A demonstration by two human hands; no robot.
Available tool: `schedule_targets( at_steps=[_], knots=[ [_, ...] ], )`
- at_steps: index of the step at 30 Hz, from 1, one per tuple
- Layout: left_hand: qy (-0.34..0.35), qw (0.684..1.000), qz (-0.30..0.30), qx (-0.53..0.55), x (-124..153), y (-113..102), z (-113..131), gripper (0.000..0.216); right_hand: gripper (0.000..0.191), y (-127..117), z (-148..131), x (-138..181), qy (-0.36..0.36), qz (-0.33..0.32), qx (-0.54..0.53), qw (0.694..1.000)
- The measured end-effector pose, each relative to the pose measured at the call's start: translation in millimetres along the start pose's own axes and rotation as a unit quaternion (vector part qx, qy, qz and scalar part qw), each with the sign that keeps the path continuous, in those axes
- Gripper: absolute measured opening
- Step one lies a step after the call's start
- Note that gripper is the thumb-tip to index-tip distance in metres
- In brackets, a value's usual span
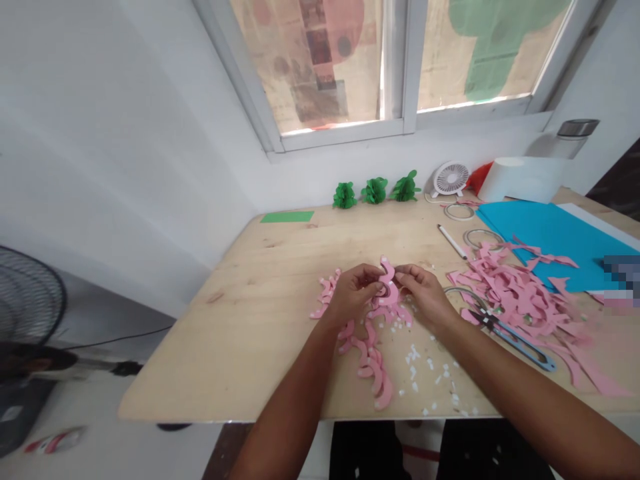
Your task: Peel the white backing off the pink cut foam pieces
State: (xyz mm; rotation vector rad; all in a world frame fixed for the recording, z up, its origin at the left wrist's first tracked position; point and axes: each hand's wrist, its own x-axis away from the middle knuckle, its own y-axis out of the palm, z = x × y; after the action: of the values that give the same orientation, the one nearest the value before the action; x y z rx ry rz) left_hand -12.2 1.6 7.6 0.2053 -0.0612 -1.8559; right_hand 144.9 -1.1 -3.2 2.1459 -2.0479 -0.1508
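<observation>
We see left hand (pixel 354 291) and right hand (pixel 421 293) both pinching one curved pink paper piece (pixel 388 283) mid-table; pink offcuts (pixel 520 297) near the right edge.

Left forearm (pixel 295 400) and right forearm (pixel 525 393), both bare, enter from the bottom edge and converge toward the middle. Left hand (pixel 353 293): knuckles up, fingers curled under, thumb and fingertips pinched together. Right hand (pixel 425 292): back facing up, fingers bent inward, tips pinched too. Fingertips of both hands nearly meet.
</observation>
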Motion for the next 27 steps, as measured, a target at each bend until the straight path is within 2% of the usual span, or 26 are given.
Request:
schedule_targets(
  at_steps=[6, 13, 20, 27],
  knots=[
    [0.059, 0.996, 0.021, -0.060, -1.8, -2.1, -0.2, 0.022, 0.018, 1.1, 2.8, 1.8, 0.048, -0.051, -0.015, 0.997],
    [0.082, 0.989, 0.049, -0.114, -0.1, 2.2, -1.9, 0.020, 0.018, 2.4, -0.1, 2.4, 0.063, -0.054, -0.059, 0.995],
    [0.085, 0.989, 0.056, -0.109, 0.5, 3.4, -4.1, 0.019, 0.021, 2.4, -0.5, 2.6, 0.086, -0.056, -0.112, 0.988],
    [0.074, 0.991, 0.065, -0.090, 1.3, 6.4, -2.9, 0.022, 0.020, 3.2, -2.9, 3.6, 0.066, -0.051, -0.090, 0.992]
  ],
)
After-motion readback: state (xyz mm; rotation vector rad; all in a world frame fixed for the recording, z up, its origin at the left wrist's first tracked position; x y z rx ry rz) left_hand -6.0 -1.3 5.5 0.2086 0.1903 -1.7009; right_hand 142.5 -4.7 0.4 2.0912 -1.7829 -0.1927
